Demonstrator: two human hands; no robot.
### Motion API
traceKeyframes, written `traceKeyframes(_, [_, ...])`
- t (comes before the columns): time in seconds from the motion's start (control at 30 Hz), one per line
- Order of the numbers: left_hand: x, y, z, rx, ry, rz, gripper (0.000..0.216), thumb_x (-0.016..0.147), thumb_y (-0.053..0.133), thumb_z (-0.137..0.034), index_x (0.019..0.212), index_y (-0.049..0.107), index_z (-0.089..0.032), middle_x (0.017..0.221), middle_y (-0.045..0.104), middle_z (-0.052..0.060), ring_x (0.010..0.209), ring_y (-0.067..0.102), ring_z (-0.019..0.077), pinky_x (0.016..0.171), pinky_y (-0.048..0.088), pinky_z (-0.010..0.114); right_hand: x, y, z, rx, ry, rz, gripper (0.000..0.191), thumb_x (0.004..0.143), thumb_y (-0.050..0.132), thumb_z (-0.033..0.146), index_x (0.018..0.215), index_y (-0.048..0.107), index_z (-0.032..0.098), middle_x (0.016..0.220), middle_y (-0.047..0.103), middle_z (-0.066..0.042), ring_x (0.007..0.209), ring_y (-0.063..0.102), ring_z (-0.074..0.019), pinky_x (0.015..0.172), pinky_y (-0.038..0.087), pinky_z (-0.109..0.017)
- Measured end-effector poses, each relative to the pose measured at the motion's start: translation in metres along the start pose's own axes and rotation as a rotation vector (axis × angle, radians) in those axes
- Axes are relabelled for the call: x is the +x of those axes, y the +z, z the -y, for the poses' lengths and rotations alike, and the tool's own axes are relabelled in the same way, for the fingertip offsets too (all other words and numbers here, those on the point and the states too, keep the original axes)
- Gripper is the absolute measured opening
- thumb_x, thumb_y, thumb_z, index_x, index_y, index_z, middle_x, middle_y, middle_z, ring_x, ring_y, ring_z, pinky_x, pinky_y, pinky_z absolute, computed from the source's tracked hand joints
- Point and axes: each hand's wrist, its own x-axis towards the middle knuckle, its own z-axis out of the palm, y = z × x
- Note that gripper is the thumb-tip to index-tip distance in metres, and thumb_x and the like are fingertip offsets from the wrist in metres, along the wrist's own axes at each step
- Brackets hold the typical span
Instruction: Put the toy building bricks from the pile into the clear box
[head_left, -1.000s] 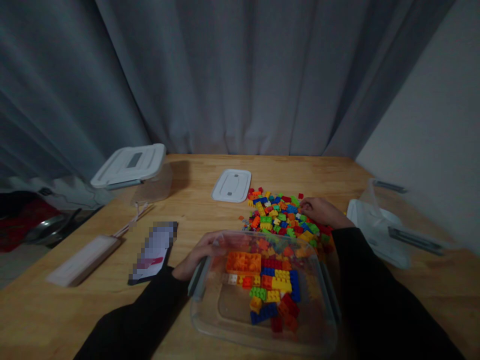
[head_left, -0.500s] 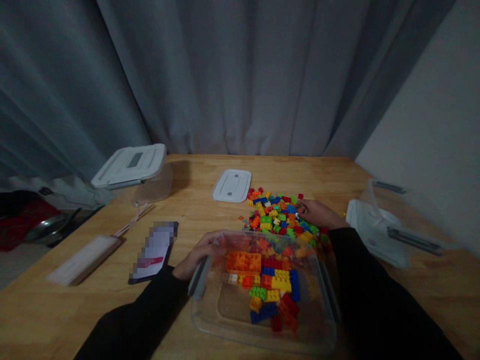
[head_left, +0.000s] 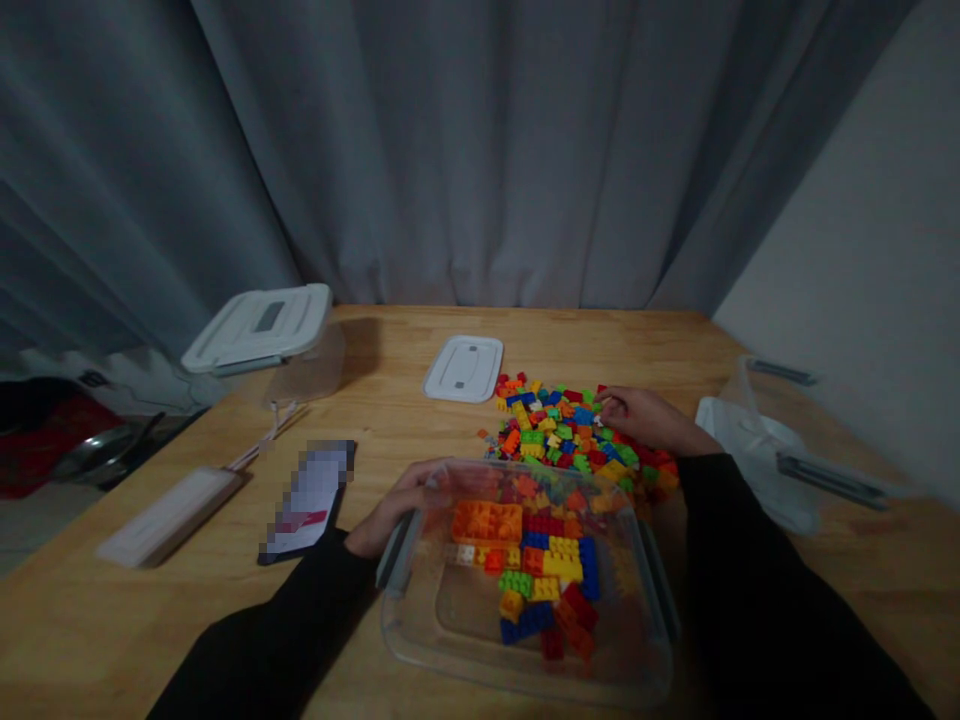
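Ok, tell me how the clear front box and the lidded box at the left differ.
The front box is open; the lidded box has a white lid on top. Colored bricks lie in the front box; none show in the lidded box. The left hand touches the front box; the lidded box stands untouched. Both have clear walls.
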Motion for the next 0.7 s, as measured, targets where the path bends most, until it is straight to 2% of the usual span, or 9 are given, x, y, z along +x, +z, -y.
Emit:
traceKeyframes(0.17, [0.0,-0.004,0.006,-0.063,-0.008,-0.002,0.047,0.074,0.065,-0.019,0.119,0.078,-0.017,0.129,0.076,0.01,0.128,0.064,0.033,0.116,0.04,0.044,-0.011,-0.017,0.027,0.012,-0.04,-0.041,0.034,0.089,0.066,0.025,0.122,0.07,0.015,0.101,0.079,-0.009,0.086,0.071,-0.021,0.078,0.052,-0.029])
traceKeyframes(0.23, [0.0,-0.004,0.008,-0.098,-0.014,0.011,0.045,0.074,0.066,-0.019,0.118,0.078,-0.018,0.128,0.077,0.01,0.127,0.065,0.0333,0.115,0.042,0.045,-0.018,-0.023,0.046,-0.004,-0.099,-0.068,0.031,0.092,0.064,0.027,0.121,0.071,0.017,0.11,0.078,-0.01,0.095,0.071,-0.0225,0.083,0.053,-0.03])
traceKeyframes(0.33, [0.0,-0.002,0.01,-0.129,0.003,-0.005,0.03,0.075,0.067,-0.019,0.101,0.081,-0.019,0.128,0.077,0.009,0.126,0.066,0.0337,0.112,0.045,0.044,-0.032,-0.03,0.077,0.022,-0.213,-0.087,0.03,0.095,0.063,0.032,0.121,0.072,0.02,0.119,0.076,-0.008,0.105,0.07,-0.023,0.09,0.052,-0.032])
traceKeyframes(0.4, [0.0,-0.002,0.011,-0.139,0.021,-0.022,0.019,0.075,0.068,-0.018,0.089,0.081,-0.02,0.127,0.077,0.007,0.124,0.068,0.033,0.11,0.047,0.043,-0.043,-0.03,0.097,0.047,-0.268,-0.059,0.032,0.096,0.062,0.032,0.125,0.07,0.022,0.118,0.076,-0.007,0.104,0.07,-0.0216,0.09,0.052,-0.032])
traceKeyframes(0.47, [0.0,-0.003,0.013,-0.147,0.028,-0.019,0.016,0.075,0.067,-0.017,0.085,0.08,-0.02,0.122,0.079,0.007,0.121,0.069,0.0315,0.109,0.047,0.042,-0.054,-0.027,0.117,0.059,-0.333,-0.029,0.03,0.096,0.063,0.03,0.125,0.07,0.023,0.116,0.076,-0.006,0.104,0.07,-0.0206,0.092,0.051,-0.032])
traceKeyframes(0.63, [0.0,-0.007,0.014,-0.099,-0.02,0.032,0.046,0.074,0.063,-0.019,0.118,0.077,-0.017,0.119,0.079,0.01,0.12,0.069,0.0306,0.112,0.044,0.042,-0.077,-0.009,0.156,0.155,-0.536,0.161,0.026,0.103,0.054,0.024,0.124,0.069,0.024,0.12,0.074,-0.006,0.111,0.066,-0.0198,0.096,0.048,-0.035])
traceKeyframes(0.7, [0.0,-0.007,0.013,-0.08,-0.019,0.027,0.047,0.074,0.063,-0.02,0.118,0.077,-0.017,0.119,0.079,0.01,0.117,0.07,0.0302,0.11,0.045,0.04,-0.084,-0.001,0.166,0.171,-0.601,0.243,0.024,0.103,0.052,0.023,0.12,0.07,0.022,0.119,0.074,-0.006,0.112,0.065,-0.02,0.098,0.047,-0.035])
